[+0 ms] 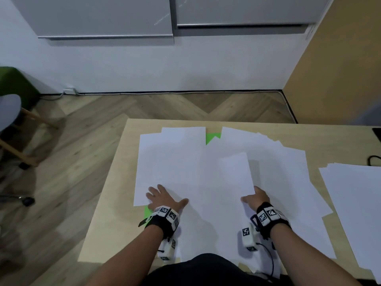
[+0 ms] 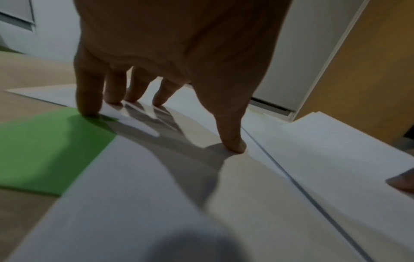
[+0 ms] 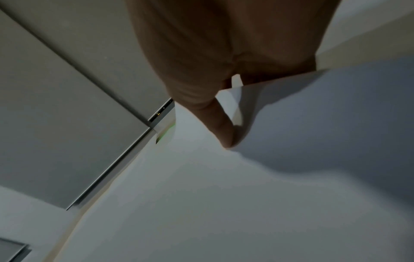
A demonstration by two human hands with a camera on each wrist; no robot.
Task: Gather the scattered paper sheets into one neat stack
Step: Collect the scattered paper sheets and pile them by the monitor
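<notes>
Several white paper sheets lie overlapped across the wooden table, over a green sheet that also shows in the left wrist view. My left hand lies spread on the near-left sheets, its fingertips pressing the paper. My right hand is slid under the near corner of one raised sheet. That sheet hides the fingers. The right thumb stretches out onto the paper below.
A separate pile of white sheets lies at the table's right edge, with a black cable behind it. A chair stands on the floor to the left. The table's far edge faces the wall.
</notes>
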